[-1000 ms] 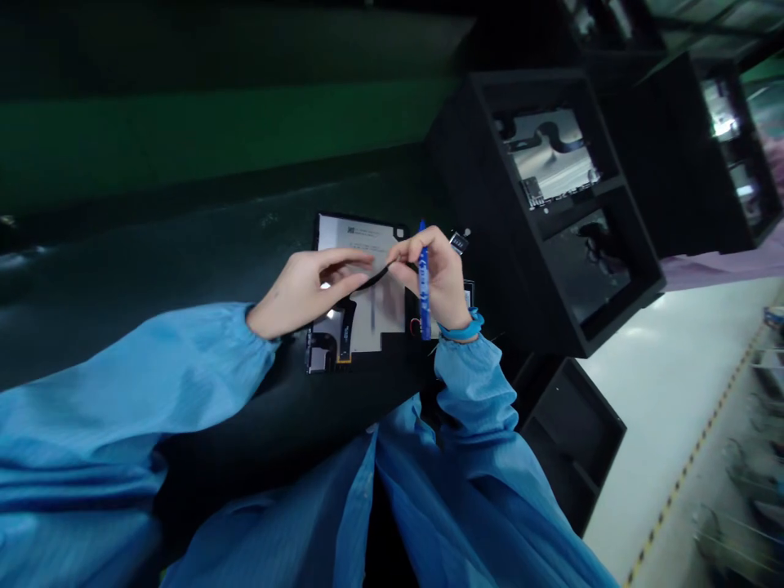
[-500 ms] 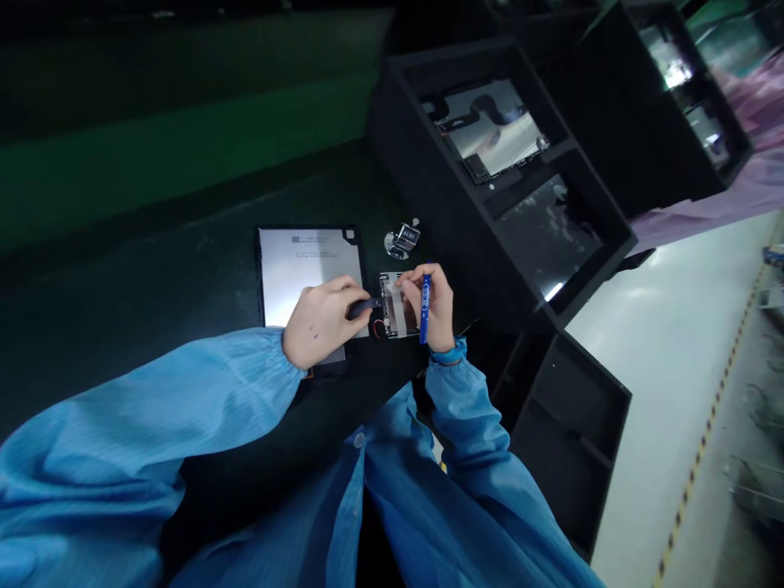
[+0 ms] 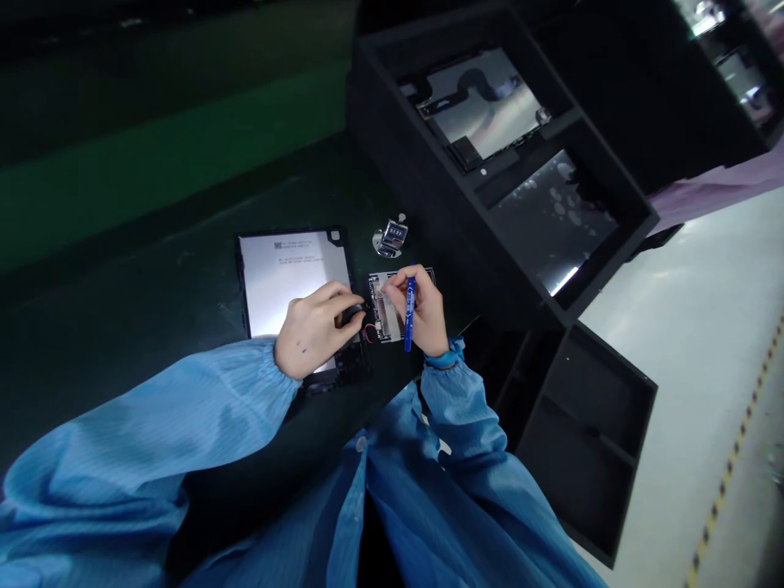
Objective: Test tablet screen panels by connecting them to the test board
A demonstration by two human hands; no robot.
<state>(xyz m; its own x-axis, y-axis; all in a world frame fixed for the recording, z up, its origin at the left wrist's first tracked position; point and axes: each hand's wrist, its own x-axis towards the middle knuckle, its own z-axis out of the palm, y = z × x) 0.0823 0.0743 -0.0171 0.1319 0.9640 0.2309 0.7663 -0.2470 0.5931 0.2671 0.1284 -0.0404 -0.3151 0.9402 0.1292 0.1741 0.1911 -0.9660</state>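
Note:
My left hand (image 3: 315,331) lies over the lower right part of a tablet-like panel (image 3: 273,294) with a bright silvery back and black frame. Its thumb and fingers close on a black strip (image 3: 352,314), partly hidden by the fingers. Beside the strip sits a small circuit board (image 3: 383,314) with a pale band across it and a thin red wire at its lower left. My right hand (image 3: 425,314) covers the board's right part, fingers bent, with a blue marker pen (image 3: 410,318) held upright in it. Those fingertips are at the board; whether they pinch anything there I cannot tell.
A chrome tally counter (image 3: 392,238) stands just behind the board. On the right rises a black divided box (image 3: 483,192) holding silvery panels, with another black tray (image 3: 588,433) lower down. A green wall strip (image 3: 171,139) runs behind the dark table (image 3: 153,269).
The view has shifted, so the panel, board and counter sit slightly further left. My left fingers have closed further over the black strip. My right hand keeps the marker over the board.

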